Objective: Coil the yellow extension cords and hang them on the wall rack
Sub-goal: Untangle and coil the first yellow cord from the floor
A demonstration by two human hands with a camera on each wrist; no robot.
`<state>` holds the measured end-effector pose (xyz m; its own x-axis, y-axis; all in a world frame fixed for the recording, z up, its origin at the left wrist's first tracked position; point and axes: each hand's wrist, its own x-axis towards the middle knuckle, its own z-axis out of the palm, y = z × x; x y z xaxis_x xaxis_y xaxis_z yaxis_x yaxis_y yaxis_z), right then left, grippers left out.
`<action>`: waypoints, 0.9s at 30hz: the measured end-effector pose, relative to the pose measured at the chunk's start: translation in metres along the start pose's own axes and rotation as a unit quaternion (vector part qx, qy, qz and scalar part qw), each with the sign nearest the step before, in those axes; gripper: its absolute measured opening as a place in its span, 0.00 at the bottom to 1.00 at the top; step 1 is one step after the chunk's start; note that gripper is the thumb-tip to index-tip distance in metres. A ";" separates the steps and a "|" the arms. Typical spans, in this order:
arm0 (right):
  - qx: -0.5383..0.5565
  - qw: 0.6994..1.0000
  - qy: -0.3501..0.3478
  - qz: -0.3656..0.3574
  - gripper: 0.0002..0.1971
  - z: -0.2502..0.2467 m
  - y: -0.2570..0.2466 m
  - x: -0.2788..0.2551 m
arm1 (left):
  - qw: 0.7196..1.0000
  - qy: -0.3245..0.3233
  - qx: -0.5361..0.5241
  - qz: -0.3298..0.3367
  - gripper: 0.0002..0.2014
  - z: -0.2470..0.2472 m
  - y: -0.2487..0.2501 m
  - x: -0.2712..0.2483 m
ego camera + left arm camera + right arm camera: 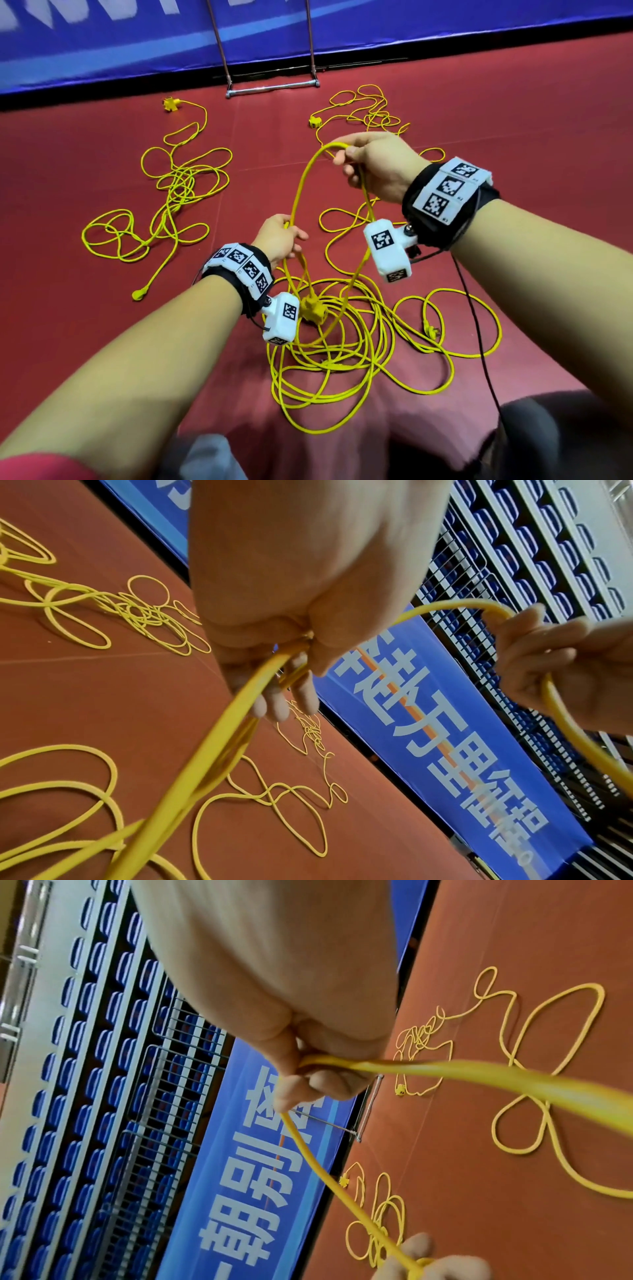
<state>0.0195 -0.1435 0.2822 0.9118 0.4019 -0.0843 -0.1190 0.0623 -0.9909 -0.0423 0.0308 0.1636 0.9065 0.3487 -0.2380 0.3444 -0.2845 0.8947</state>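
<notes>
Cord loop (301, 192) is arching between the two hands, its long axis running near-left to far-right. Right hand (375, 168) is pinching the loop's far, upper end; left hand (279, 238) is gripping the gathered strands at its near, lower end, so it is nearer the slack pile (342, 349) lying on the floor (85, 308). Two more cords (171, 192) are lying tangled farther off, between the hands and the rack (270, 89).
</notes>
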 end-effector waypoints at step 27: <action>-0.609 0.791 -0.024 -0.050 0.13 0.003 0.029 -0.005 | 0.988 -0.092 -0.020 0.126 0.10 0.022 0.046 -0.026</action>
<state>0.0103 -0.1413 0.2539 0.8733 0.4866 -0.0229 0.4469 -0.8190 -0.3600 -0.0445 -0.0115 0.2025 0.9924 0.1028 -0.0674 0.0959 -0.3051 0.9475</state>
